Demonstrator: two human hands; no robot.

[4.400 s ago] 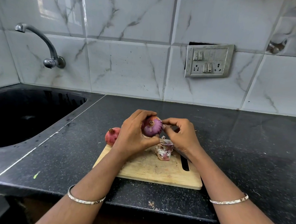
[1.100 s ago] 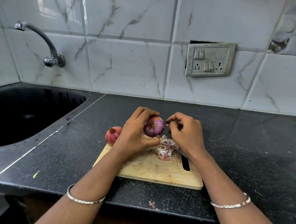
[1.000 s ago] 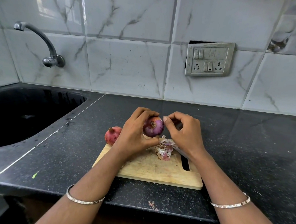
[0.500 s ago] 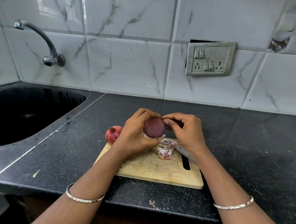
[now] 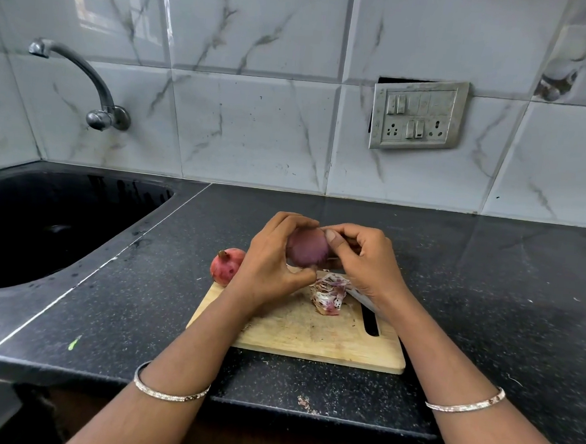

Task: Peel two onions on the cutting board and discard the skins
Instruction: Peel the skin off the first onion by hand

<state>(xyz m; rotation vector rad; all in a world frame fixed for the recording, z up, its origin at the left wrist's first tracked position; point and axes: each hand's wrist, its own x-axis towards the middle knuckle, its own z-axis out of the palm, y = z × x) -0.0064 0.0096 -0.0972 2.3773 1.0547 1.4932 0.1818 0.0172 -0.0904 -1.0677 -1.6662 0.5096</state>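
Turn of onion [image 5: 306,249] noted: root end now hidden. Clamped by left hand [image 5: 268,272] fingers, pinched by right hand [image 5: 368,262] fingers. Peel judged near-complete.

White marble-look wall tiles [image 5: 256,127] behind a black speckled counter [image 5: 487,268]. Dark sink [image 5: 44,227] at left under a curved metal tap [image 5: 100,119]. Grey switch panel [image 5: 418,114] on the right.

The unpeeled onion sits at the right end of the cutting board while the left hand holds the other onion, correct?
No. The head view shows the unpeeled onion at the far left corner of the cutting board, not the right end. The left hand does hold the other onion.
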